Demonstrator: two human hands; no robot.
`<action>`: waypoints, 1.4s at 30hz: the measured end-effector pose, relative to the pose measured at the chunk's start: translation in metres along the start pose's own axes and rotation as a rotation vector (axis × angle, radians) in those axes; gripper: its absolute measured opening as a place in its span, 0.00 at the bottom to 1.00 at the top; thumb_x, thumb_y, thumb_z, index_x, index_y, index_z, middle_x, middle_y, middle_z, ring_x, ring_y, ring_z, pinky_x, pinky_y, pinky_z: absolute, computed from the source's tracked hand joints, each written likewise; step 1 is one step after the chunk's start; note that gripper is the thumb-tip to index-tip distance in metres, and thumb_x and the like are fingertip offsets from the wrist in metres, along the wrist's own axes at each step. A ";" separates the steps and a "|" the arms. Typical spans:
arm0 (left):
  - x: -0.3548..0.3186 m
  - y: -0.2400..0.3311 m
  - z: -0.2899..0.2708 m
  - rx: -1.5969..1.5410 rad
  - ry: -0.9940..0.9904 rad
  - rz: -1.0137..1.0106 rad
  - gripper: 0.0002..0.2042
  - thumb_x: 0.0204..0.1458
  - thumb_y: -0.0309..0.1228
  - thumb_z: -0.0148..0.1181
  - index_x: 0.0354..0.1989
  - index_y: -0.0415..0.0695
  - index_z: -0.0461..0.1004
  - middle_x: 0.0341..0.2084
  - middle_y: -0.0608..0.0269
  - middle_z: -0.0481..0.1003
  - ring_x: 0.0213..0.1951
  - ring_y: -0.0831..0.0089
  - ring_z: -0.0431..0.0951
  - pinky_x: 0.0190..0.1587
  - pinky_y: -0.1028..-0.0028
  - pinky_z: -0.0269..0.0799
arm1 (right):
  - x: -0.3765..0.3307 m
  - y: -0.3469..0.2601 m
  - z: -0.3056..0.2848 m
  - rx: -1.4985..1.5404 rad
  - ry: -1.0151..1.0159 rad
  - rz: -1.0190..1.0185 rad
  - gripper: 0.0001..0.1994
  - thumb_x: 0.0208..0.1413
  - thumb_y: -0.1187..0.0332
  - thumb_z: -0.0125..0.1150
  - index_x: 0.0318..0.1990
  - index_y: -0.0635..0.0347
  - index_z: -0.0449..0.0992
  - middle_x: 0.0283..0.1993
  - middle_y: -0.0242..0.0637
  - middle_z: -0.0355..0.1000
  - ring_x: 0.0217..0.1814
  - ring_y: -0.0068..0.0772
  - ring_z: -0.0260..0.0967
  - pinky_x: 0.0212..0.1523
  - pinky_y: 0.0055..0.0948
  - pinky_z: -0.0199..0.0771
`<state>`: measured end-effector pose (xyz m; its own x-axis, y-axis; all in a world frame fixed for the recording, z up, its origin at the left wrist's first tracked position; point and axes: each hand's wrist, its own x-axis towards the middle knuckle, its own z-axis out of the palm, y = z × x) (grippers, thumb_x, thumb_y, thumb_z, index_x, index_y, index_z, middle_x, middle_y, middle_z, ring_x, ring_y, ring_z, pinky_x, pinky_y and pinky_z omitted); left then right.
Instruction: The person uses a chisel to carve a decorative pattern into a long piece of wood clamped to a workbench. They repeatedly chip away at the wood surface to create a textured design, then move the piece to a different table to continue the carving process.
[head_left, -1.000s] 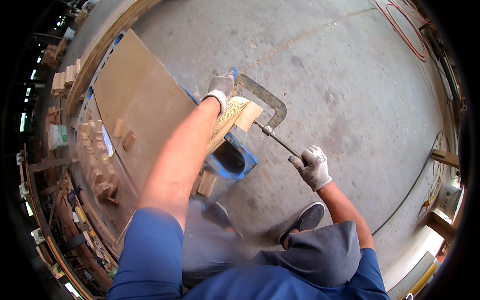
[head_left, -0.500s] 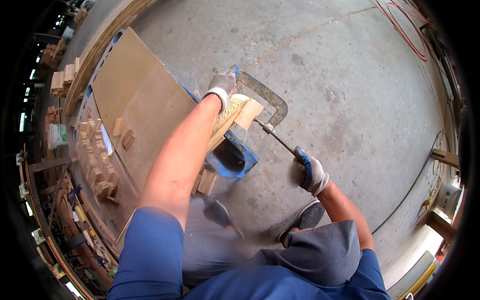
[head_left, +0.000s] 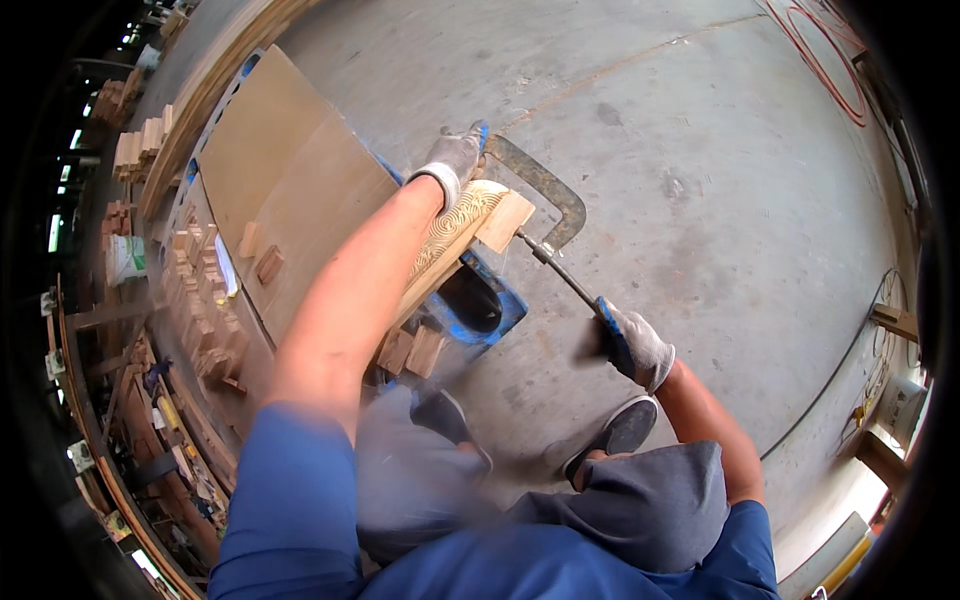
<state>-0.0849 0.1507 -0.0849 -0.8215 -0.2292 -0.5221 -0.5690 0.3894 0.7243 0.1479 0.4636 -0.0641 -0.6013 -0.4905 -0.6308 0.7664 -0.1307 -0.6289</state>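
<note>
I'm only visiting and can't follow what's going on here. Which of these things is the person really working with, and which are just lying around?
In use:
- hacksaw, gripped by the right hand
- wooden plank, held down by the left hand
- blue stand under the plank

Lying about:
- flat boards
- small wood offcuts
- two offcuts by the stand
- red hose

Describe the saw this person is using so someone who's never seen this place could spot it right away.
Start at the grey concrete floor and find the blue pallet corner near its middle, where a pale wooden plank sticks out. The hacksaw crosses that plank's end, its handle in the gloved right hand. Its dark, curved metal bow frame sets it apart from the wood blocks around it.
</note>
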 end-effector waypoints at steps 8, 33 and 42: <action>-0.034 -0.033 -0.059 -0.017 0.092 -0.061 0.26 0.68 0.52 0.53 0.30 0.39 0.77 0.21 0.61 0.74 0.21 0.71 0.71 0.27 0.69 0.68 | 0.008 0.004 0.046 -0.209 -0.189 0.058 0.31 0.73 0.46 0.45 0.37 0.70 0.78 0.34 0.45 0.78 0.40 0.44 0.81 0.45 0.40 0.84; -0.062 -0.090 -0.171 0.322 -0.140 0.022 0.11 0.61 0.34 0.65 0.47 0.42 0.79 0.30 0.63 0.79 0.28 0.75 0.78 0.28 0.68 0.76 | 0.052 0.038 0.083 -0.153 -0.238 0.316 0.31 0.68 0.45 0.57 0.37 0.75 0.78 0.36 0.51 0.79 0.43 0.50 0.82 0.44 0.45 0.86; -0.113 -0.090 -0.157 0.388 0.034 0.002 0.27 0.57 0.38 0.69 0.61 0.37 0.73 0.47 0.42 0.81 0.52 0.56 0.80 0.61 0.62 0.73 | 0.059 0.054 0.073 -0.085 -0.279 0.359 0.29 0.69 0.46 0.55 0.42 0.73 0.80 0.42 0.50 0.81 0.46 0.44 0.81 0.48 0.42 0.85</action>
<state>0.0532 0.0011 -0.0207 -0.8272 -0.2548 -0.5008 -0.5162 0.6967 0.4981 0.1701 0.3651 -0.1019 -0.2087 -0.7063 -0.6765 0.8867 0.1552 -0.4356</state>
